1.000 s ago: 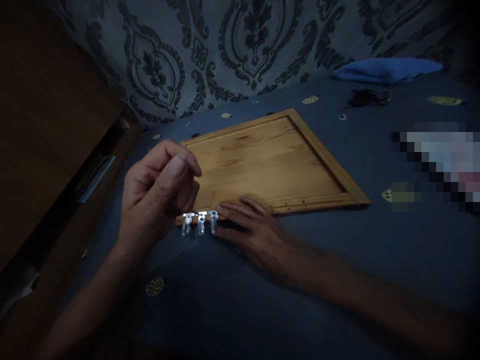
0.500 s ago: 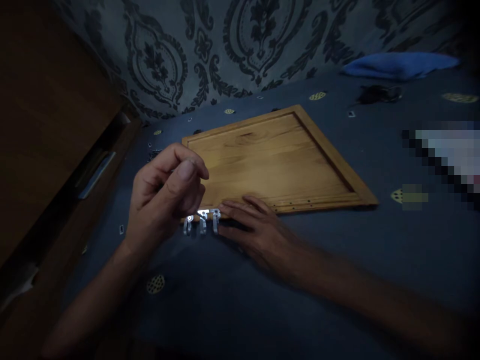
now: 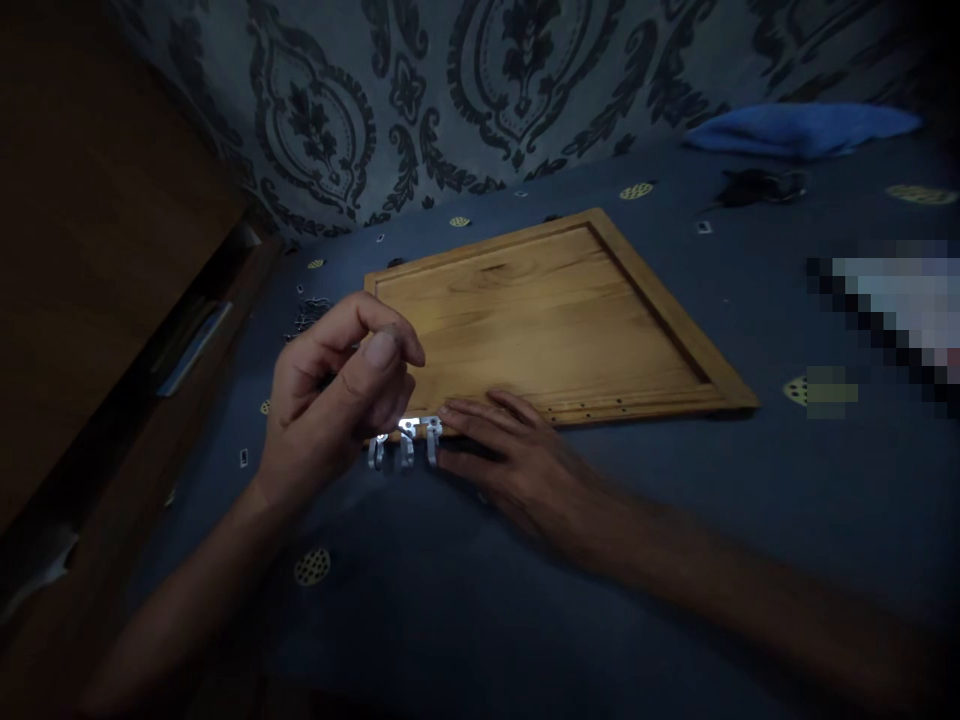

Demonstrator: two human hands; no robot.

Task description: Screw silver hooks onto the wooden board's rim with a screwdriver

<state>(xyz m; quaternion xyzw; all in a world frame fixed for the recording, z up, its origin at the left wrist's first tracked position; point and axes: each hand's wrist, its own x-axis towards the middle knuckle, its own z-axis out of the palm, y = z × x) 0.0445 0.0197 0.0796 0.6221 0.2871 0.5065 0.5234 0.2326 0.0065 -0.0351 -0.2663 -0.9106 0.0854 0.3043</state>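
Observation:
A framed wooden board [image 3: 540,320] lies flat on a dark blue patterned cloth [image 3: 465,600]. Three shiny metal hooks [image 3: 405,445] hang off its near left edge. My left hand [image 3: 337,395] hovers over the board's near left corner, thumb and fingers pinched together above the hooks; what they pinch is too small to make out. My right hand [image 3: 510,465] lies flat with fingers stretched out, pressing the board's near edge just right of the hooks.
A small heap of metal bits [image 3: 306,315] lies left of the board. Dark wooden furniture [image 3: 97,300] stands along the left. A blue cloth [image 3: 802,130] and a dark object [image 3: 757,187] sit at the far right. A patterned wall rises behind.
My left hand has drifted slightly right and down toward the hooks, still pinched. The view shifted a little. My right hand has stayed on the board's edge.

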